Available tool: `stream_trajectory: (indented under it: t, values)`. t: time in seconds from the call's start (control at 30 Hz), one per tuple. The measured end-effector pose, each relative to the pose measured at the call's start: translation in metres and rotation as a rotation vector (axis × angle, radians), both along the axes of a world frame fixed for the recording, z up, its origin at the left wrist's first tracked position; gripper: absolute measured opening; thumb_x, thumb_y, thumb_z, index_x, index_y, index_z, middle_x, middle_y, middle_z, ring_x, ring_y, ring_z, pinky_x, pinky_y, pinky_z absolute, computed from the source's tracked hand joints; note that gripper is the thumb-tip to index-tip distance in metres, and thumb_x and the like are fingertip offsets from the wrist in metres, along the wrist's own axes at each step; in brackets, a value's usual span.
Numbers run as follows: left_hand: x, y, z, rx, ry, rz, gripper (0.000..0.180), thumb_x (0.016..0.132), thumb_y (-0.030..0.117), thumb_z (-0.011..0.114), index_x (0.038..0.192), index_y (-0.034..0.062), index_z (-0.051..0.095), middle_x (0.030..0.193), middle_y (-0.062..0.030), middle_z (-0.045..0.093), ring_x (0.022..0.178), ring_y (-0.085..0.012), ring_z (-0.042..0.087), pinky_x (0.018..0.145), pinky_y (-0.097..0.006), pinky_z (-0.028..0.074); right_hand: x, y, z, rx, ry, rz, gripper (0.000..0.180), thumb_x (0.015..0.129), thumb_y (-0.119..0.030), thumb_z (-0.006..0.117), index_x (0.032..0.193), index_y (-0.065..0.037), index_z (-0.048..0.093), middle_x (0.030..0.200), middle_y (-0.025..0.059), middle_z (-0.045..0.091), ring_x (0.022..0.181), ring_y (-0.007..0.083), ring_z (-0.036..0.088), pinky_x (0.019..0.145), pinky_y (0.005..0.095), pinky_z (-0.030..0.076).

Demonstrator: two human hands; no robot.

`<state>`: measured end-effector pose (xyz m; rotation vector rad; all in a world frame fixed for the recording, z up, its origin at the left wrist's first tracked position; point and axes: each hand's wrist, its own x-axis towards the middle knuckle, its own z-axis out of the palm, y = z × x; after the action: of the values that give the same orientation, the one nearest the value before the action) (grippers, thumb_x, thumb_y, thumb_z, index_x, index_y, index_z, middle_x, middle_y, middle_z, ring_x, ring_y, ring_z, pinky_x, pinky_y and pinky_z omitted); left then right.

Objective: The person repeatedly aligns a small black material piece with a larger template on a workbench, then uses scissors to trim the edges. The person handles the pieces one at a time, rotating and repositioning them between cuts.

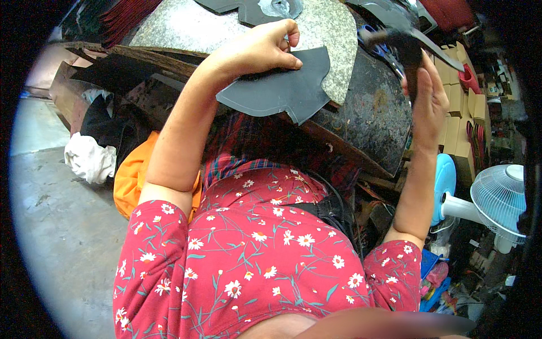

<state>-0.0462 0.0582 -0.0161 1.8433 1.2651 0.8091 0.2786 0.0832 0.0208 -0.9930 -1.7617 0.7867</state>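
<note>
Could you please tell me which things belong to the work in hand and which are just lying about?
Apparently in use: dark sheet, in left hand; blurred tool, in right hand; speckled slab.

Probably lying about: fan; white bundle; orange cloth.

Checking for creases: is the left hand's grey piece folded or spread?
Spread: the grey piece shows a broad face, no visible fold.

We cannot make out the blurred dark thing (pixel 407 53) at the right hand (pixel 433 107); the left hand (pixel 264 47) hides part of the grey piece (pixel 282 90).
</note>
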Motion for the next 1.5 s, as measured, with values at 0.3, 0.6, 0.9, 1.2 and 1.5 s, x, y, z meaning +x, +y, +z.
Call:
stream_trajectory:
  t: [0.3,0.6,0.9,1.2,1.5]
  values:
    - [0.008,-0.005,-0.008,0.116,-0.029,0.139,0.033,0.083,0.017,0.078,0.096,0.0076,0.049,0.07,0.0033,0.046,0.064,-0.007,0.044,0.054,-0.027,0.037,-0.03,0.006,-0.009,0.124,-0.375,-0.142,0.033,0.097,-0.039,0.063,0.124,-0.022,0.07,0.099,0.0072,0.076,0.078,0.0151,0.073,0.068,0.0287,0.054]
    - [0.016,-0.007,-0.007,0.196,0.057,0.289,0.033,0.079,0.02,0.078,0.098,0.0045,0.056,0.077,-0.0119,0.064,0.075,-0.0244,0.066,0.07,-0.038,0.052,-0.032,-0.013,-0.003,0.29,-0.546,-0.085,0.03,0.092,-0.038,0.068,0.114,-0.019,0.074,0.103,0.009,0.074,0.09,0.0249,0.073,0.076,0.0314,0.056]
    - [0.016,-0.012,-0.001,0.072,-0.003,0.321,0.029,0.083,0.014,0.073,0.1,0.0016,0.053,0.077,-0.008,0.056,0.073,-0.0192,0.057,0.069,-0.036,0.049,-0.033,-0.018,0.001,0.395,-0.73,-0.018,0.029,0.092,-0.037,0.068,0.113,-0.017,0.074,0.1,0.0095,0.074,0.086,0.0268,0.072,0.074,0.0329,0.056]
    - [0.015,-0.012,-0.003,0.035,-0.052,0.311,0.026,0.084,0.012,0.071,0.099,0.0023,0.053,0.073,-0.0041,0.053,0.068,-0.0149,0.053,0.063,-0.033,0.047,-0.013,-0.019,-0.013,0.253,-0.537,0.015,0.031,0.094,-0.034,0.068,0.114,-0.011,0.073,0.102,0.0117,0.074,0.089,0.0243,0.074,0.075,0.0311,0.056]
    - [0.014,-0.019,0.004,0.077,-0.136,0.233,0.025,0.081,0.013,0.074,0.094,0.0042,0.054,0.077,-0.0072,0.057,0.072,-0.0195,0.057,0.066,-0.034,0.047,0.038,-0.001,-0.025,0.317,-0.705,-0.103,0.028,0.092,-0.028,0.069,0.117,-0.017,0.074,0.103,0.0066,0.07,0.095,0.0243,0.065,0.084,0.034,0.051]
